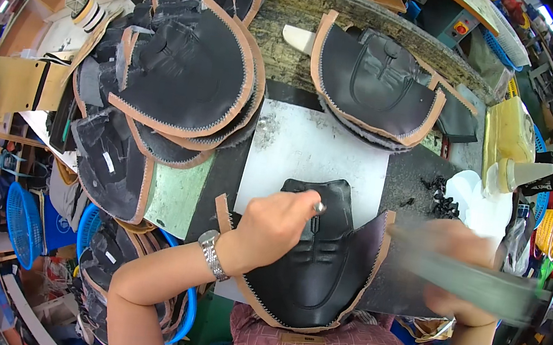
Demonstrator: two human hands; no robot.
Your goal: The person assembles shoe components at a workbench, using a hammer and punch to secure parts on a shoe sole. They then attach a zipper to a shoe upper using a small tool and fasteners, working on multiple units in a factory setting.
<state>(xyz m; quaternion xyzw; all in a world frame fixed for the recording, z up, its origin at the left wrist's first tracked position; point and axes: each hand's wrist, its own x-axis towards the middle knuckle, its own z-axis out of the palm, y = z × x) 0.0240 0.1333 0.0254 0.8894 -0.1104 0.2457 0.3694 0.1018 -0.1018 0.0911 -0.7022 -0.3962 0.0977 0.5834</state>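
A black leather shoe upper (308,274) with a zigzag-stitched tan edge lies in front of me, its tongue end on a white board (316,136). My left hand (275,225) is closed above the tongue around a slim metal tool, likely a punch (319,207). Only its shiny round end shows; its lower part is hidden by the fist. At the right edge of the upper, my right hand (450,262) grips a long grey-green bar-shaped tool (478,286). Motion smears both hand and tool, so the tool's exact kind is unclear.
Stacked black uppers stand at the left (192,71) and at the back right (379,81). Black scraps (442,198) lie right of the board, near a glue-stained bottle (517,176). A yellowish block (511,130) sits behind it. Blue baskets (25,227) hang lower left.
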